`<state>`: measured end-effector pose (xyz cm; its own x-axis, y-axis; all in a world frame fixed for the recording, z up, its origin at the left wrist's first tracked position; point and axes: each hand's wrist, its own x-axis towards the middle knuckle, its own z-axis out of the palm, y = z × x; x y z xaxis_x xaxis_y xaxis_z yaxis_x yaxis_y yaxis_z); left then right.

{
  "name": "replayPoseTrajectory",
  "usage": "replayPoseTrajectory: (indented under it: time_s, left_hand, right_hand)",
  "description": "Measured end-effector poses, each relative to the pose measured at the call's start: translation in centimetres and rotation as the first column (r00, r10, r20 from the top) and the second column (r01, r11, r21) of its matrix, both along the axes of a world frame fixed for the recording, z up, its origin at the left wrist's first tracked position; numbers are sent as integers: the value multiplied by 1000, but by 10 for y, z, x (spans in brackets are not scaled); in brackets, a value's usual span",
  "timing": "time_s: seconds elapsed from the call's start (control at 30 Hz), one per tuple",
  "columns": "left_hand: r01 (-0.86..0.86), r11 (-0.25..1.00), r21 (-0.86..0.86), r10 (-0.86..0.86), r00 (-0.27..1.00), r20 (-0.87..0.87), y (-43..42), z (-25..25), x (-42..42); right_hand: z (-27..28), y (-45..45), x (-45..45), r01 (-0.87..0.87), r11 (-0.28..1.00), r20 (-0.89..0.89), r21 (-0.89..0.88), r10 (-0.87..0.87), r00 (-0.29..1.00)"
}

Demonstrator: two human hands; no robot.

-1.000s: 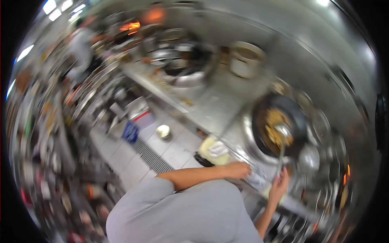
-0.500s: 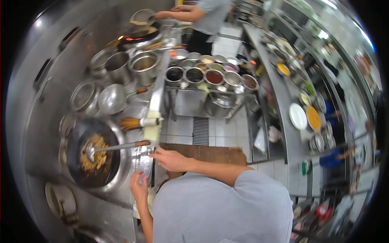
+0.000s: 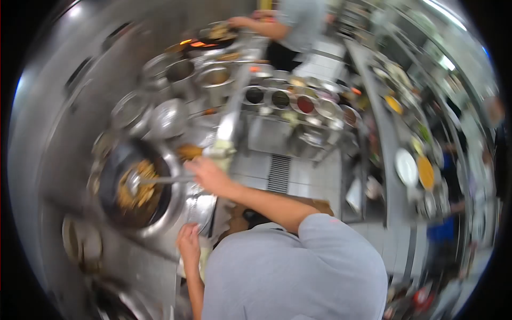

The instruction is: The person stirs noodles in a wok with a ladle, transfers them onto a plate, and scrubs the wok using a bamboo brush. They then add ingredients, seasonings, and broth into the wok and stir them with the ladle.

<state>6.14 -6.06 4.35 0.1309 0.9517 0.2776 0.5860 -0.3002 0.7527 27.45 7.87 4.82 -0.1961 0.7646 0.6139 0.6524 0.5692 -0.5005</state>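
Grips the far end of the ladle (image 3: 165,180) with the right hand (image 3: 210,176), fingers bent around the handle, blurred. Hides the handle's tip under that grip. Dips the ladle's bowl into the food (image 3: 140,194), yellowish-brown pieces inside the wok (image 3: 113,176), left of both hands. Holds the left hand (image 3: 189,245) lower, near the counter's front edge, fingers partly curled; cannot tell if anything is pinched there. Has a shiny metal surface (image 3: 200,210) between the two hands, and a bundle of brown bristles (image 3: 189,151) just beyond the right hand.

Shows a perforated strainer (image 3: 169,118) past the wok, with a wire-mesh basket (image 3: 129,109) beside it and open metal pots farther along. Includes a light-coloured pot (image 3: 81,240) on the near side of the wok. Shows a co-worker (image 3: 306,24) at the top, one hand out by a second wok (image 3: 218,41) with orange flame next to it. Also has rows of sauce containers (image 3: 305,105), plus a white plate (image 3: 407,167) beside an orange one, on the right-hand counter (image 3: 392,194).
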Motion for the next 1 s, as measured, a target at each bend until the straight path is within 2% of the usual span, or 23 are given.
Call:
replayPoseTrajectory:
  time_s: [0.07,0.1,0.13,0.17,0.2,0.27,0.33,0.4,0.47,0.5,0.53,0.6,0.67,0.73,0.77,0.83,0.87,0.93,0.97,1.0]
  left_hand:
    - [-63,998,-19,62,998,-22,-6,-2,-20]
    - [-132,991,-26,132,991,-10,-10,0,-29]
    - [-192,981,-22,192,981,3,-19,3,-37]
    - [-309,951,-4,309,951,-10,-33,2,-48]
    - [-330,944,-10,330,944,-27,-41,3,-54]
    - [-373,928,-1,372,927,-43,-57,-4,-65]
    - [-520,853,-54,520,854,-9,-81,-17,-73]
    - [-570,818,-80,573,819,21,-102,-29,-79]
    - [-645,755,-114,650,760,10,-120,-37,-80]
    - [-680,721,-132,686,728,-1,-127,-40,-78]
    - [-697,704,-132,703,711,-2,-131,-41,-76]
    - [-740,651,-170,755,655,37,-138,-43,-67]
    - [-750,643,-152,763,645,41,-136,-43,-60]
    - [-759,638,-131,769,638,45,-131,-39,-56]
    - [-754,648,-111,760,649,31,-128,-36,-53]
    - [-745,658,-109,751,660,23,-122,-29,-47]
    - [-755,645,-113,762,647,28,-120,-28,-45]
    - [-735,668,-118,737,675,-29,-115,-25,-40]
    - [-730,676,-102,730,682,-44,-114,-26,-39]
    - [-744,660,-104,744,666,-43,-114,-27,-38]
  right_hand:
    - [-31,49,-33,-68,997,100,-31,71,992]
    - [-45,67,-52,-69,989,186,-133,93,978]
    - [-28,63,-63,-36,890,239,-454,161,958]
    - [-30,62,-68,-45,861,282,-506,214,935]
    - [-31,64,-72,34,820,398,-572,240,885]
    - [-36,68,-76,104,829,517,-550,240,822]
    - [-33,79,-73,48,823,495,-567,293,818]
    - [-37,90,-62,9,808,478,-589,339,810]
    - [-30,101,-60,-209,699,170,-684,431,886]
    - [-18,102,-59,-253,522,-47,-815,375,926]
    - [-18,110,-66,-266,515,-47,-815,398,916]
    - [-22,135,-74,-279,511,-130,-813,308,943]
    - [-15,154,-89,-242,559,-52,-793,334,941]
    - [-23,165,-107,-307,442,-188,-843,292,938]
    - [-29,173,-118,-317,434,-188,-843,313,931]
    - [-36,183,-136,-504,80,-459,-860,311,832]
    - [-37,181,-139,-501,72,-454,-863,325,829]
    - [-33,173,-146,-472,137,-348,-871,508,788]
    - [-2,153,-139,-342,360,-58,-868,610,790]
    - [-34,167,-123,-416,614,161,-671,668,726]
